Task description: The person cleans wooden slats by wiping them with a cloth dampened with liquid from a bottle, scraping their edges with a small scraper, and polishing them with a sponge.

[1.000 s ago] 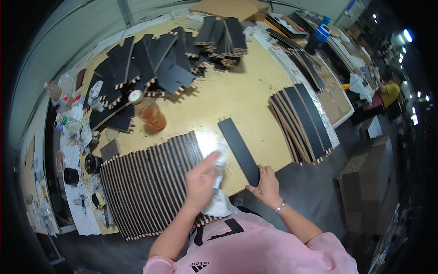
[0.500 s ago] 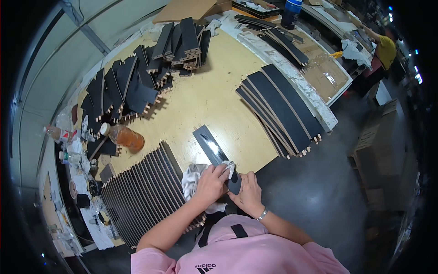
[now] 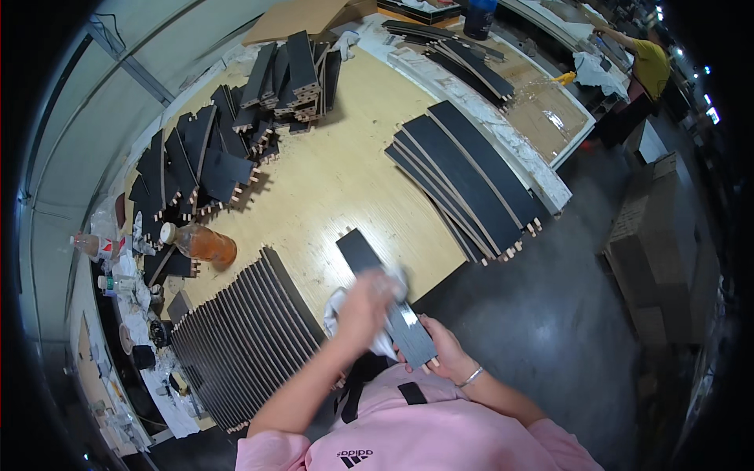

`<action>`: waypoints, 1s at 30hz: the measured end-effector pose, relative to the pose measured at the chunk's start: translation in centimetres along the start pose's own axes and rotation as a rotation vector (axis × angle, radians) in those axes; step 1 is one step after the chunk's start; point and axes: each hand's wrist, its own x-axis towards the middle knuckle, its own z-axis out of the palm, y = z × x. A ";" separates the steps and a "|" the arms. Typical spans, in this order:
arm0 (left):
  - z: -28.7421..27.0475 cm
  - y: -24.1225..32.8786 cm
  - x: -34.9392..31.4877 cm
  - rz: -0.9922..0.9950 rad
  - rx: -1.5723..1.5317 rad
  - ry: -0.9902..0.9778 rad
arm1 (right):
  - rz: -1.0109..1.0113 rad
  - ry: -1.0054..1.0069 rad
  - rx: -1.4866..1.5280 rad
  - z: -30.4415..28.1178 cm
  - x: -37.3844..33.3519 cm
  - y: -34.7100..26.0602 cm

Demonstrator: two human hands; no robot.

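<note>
A dark, flat board [image 3: 411,336] with wooden dowels at both ends slants from the table over its near edge toward my body. Its near end rests in my right hand [image 3: 446,350], fingers curled round the edge beside the dowels. My left hand [image 3: 366,311], smeared by motion, presses a white cloth [image 3: 382,345] onto the middle of the board. Part of the cloth hangs down on the left, and the hand hides the rest. Light glints on the board's surface just below the cloth.
Left of my hands stands a tight row of dark boards [image 3: 243,334]. A bottle of orange liquid [image 3: 206,244] lies behind it. Piled boards [image 3: 196,161] fill the far left, and another stack [image 3: 479,177] lies on the right. Cardboard boxes [image 3: 656,243] stand farther right; a person in yellow [image 3: 650,71] is beyond.
The board has come nearer to my body, its near end now showing in my right hand. My left hand and the cloth have shifted up along it. The view has turned slightly.
</note>
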 end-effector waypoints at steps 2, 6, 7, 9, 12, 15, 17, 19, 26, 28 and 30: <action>-1.2 -3.6 4.4 -0.197 0.016 0.136 | 0.023 -0.021 -0.003 -0.8 -0.2 0.7; 0.5 -3.8 1.7 -0.017 0.272 0.165 | -0.011 -0.040 0.000 -1.3 -1.1 -0.2; 1.7 -2.8 -2.3 0.171 0.209 0.105 | -0.010 -0.037 0.010 -0.9 -1.1 -0.3; 2.9 3.7 -8.4 0.378 0.000 -0.086 | -0.075 0.154 0.069 -0.8 -1.2 -0.6; 2.3 3.3 -5.3 0.457 0.071 -0.028 | -0.153 0.051 -0.087 -2.0 -0.6 -0.9; 1.0 2.8 -2.8 0.133 -0.027 0.051 | -0.191 0.009 -0.168 0.5 -0.7 -3.2; 2.0 3.9 -5.2 0.370 0.015 -0.014 | -0.216 0.024 -0.185 0.8 -0.4 -5.1; 1.8 7.0 -10.2 0.440 -0.147 -0.202 | -0.306 0.100 -0.202 -0.2 -0.5 -6.1; -2.5 12.0 -6.9 0.376 0.015 0.009 | -0.369 0.149 -0.017 2.5 -2.2 -6.4; -3.2 11.0 -5.3 0.401 0.132 -0.081 | -0.278 -0.006 -0.086 3.5 -4.6 -5.6; -5.2 6.3 -2.3 0.500 0.272 0.260 | -0.240 -0.156 -0.212 4.5 -7.5 -5.5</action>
